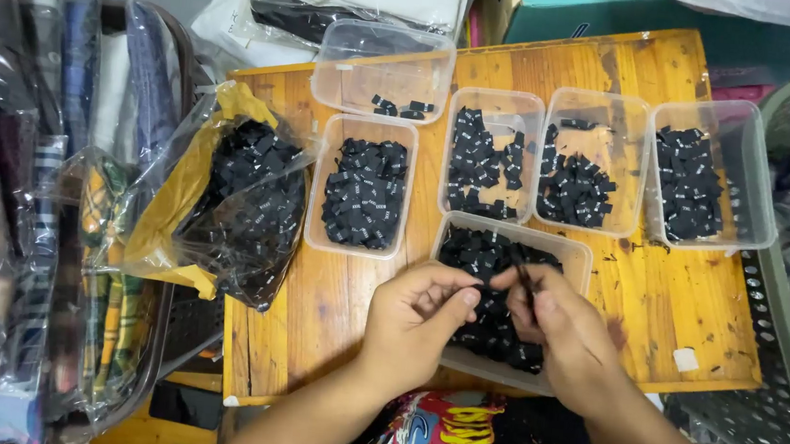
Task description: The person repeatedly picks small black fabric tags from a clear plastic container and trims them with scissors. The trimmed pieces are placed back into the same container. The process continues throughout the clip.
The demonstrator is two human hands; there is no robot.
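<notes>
Our right hand (564, 334) pinches black label (523, 279) between thumb and fingertips; left hand (418, 315) loosely curled, thumb touching forefinger, holding nothing we can see; label-filled tub (578, 255) directly beneath fingers

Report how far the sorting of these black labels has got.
Looks done: four clear tubs hold sorted black labels; a fifth tub has only a few. In hand: the right hand pinches one label, the left hand beside it, over the near tub. Left: that tub and the open bag remain full.

A worn wooden table (664, 303) stands between bagged folded clothes (8, 179) and a grey plastic basket (779, 408).
</notes>
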